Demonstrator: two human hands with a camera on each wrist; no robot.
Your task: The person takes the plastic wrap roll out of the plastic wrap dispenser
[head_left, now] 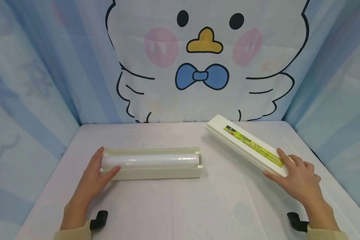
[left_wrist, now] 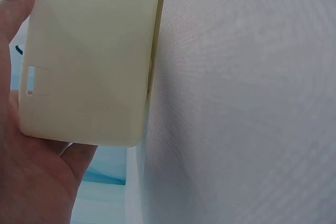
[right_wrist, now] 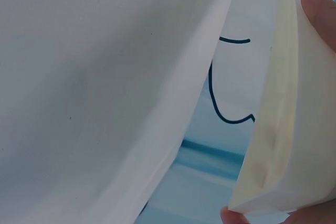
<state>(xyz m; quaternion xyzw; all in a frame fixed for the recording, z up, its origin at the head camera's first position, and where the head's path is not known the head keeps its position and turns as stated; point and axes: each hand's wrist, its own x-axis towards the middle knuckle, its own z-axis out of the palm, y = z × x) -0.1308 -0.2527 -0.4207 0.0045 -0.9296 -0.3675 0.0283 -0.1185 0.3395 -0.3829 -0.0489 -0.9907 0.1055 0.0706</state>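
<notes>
Plastic-wrap dispenser box (head_left: pixel 156 174), long and cream-coloured, sits on the left and centre of the white tablecloth (head_left: pixel 174 206), its open top showing a pale, glossy roll (head_left: pixel 156 161) (cling film, by its sheen) laid lengthwise inside. The left hand (head_left: pixel 93 178) grasps the box's left end, thumb over the front wall and fingers round the back. The left wrist view shows that end close up, with a small slot near one edge; whether the base lies quite flat on the cloth is hard to tell from so near.

The right hand (head_left: pixel 303 180) grips the near end of the matching lid (head_left: pixel 244 148), thumb along one side and fingers along the other. The lid is held above the cloth, well apart from the box, slanting away toward the back of the table, with a yellow-green label (head_left: pixel 253 145) facing up.

Beige sleeves (head_left: pixel 75 235) show at both wrists, each with a black bracket (head_left: pixel 99 220) beside it. Behind the table hangs a backdrop (head_left: pixel 198 103) printed with a white cartoon bird, its yellow beak (head_left: pixel 205 43) above a blue bow tie (head_left: pixel 200 76).
</notes>
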